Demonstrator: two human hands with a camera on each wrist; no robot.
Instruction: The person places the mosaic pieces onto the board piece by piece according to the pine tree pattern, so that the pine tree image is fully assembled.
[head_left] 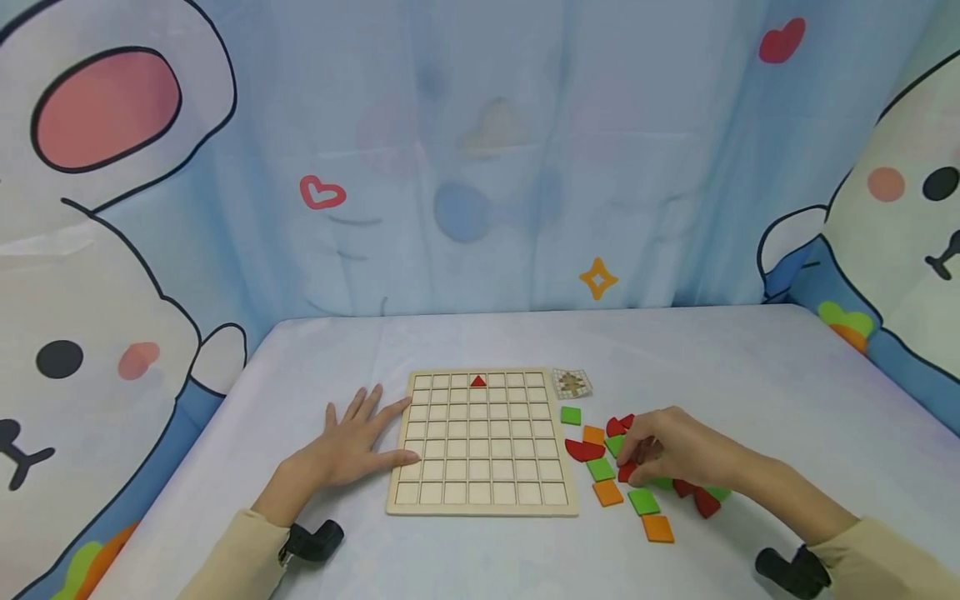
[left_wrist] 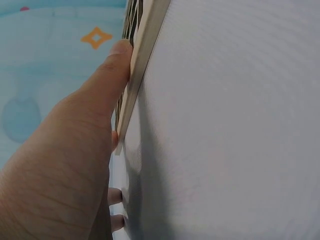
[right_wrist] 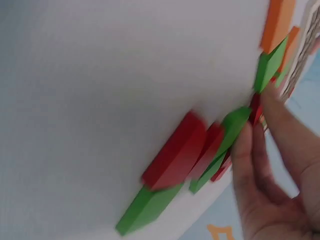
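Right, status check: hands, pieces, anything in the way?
Left hand on left edge of grid board. Right hand pinches red piece. Red triangle on top row. Green pieces crowd close.

Left fingers (head_left: pixel 394 409) on board (head_left: pixel 480 451); tiles (head_left: pixel 643 501) beside

Cartoon curtains (head_left: pixel 495 158) around a table (head_left: pixel 480 557) suggest a booth.

The person wears long, plain beige sleeves: a left sleeve (head_left: pixel 234 557) and a right sleeve (head_left: pixel 885 557) of the same colour. Beyond the ends of the sleeves, the left hand (head_left: pixel 347 443) and right hand (head_left: pixel 675 450) are bare. Right at the ends of the sleeves sit two small black cameras, a left camera (head_left: pixel 318 542) and a right camera (head_left: pixel 791 573), each with a stubby, rounded, bent body.
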